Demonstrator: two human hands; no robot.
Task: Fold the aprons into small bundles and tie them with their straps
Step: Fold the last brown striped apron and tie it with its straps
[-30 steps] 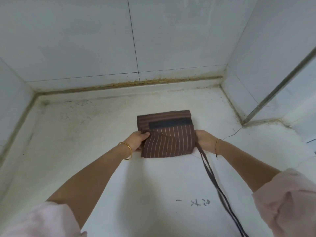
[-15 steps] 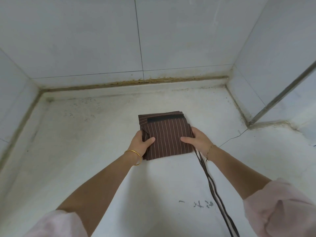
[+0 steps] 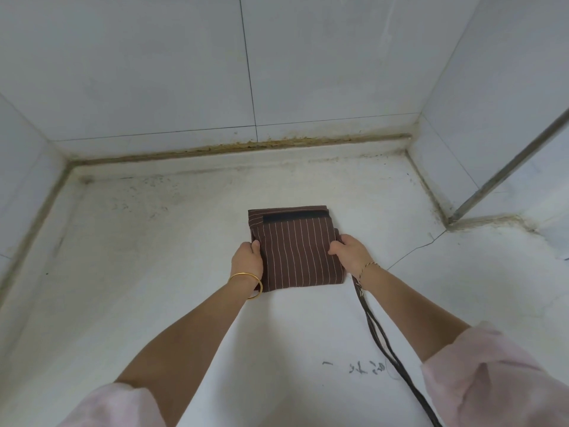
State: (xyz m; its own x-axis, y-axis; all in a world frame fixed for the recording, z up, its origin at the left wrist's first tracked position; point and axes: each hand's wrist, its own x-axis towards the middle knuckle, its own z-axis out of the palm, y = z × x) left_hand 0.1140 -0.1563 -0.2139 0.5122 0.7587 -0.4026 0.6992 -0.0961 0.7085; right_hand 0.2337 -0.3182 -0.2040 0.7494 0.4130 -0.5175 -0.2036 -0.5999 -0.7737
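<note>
On the white table (image 3: 154, 272), out from the tiled corner, lies the folded brown pinstriped apron (image 3: 295, 251), a flat squarish bundle with its black band (image 3: 295, 217) along the far edge. The left hand (image 3: 248, 260) grips the bundle's left edge and the right hand (image 3: 351, 254) its right edge. Each thumb lies on top, and the fingers curl around the side, seemingly under the cloth, though the hands hide how far they reach. Holding both sides this way likely keeps the layers stacked and square for another fold or for tying. The dark straps (image 3: 378, 331) come out under the right wrist and trail along the table toward the person, past some scribbled marks (image 3: 366, 366). They lie loose and within reach for wrapping. The tiled wall (image 3: 184, 72) behind and the side walls stand well apart from the bundle. The metal post (image 3: 508, 167) on the right is also well clear. Bare table lies on every side, most of it to the left, so there is room to turn the bundle.
</note>
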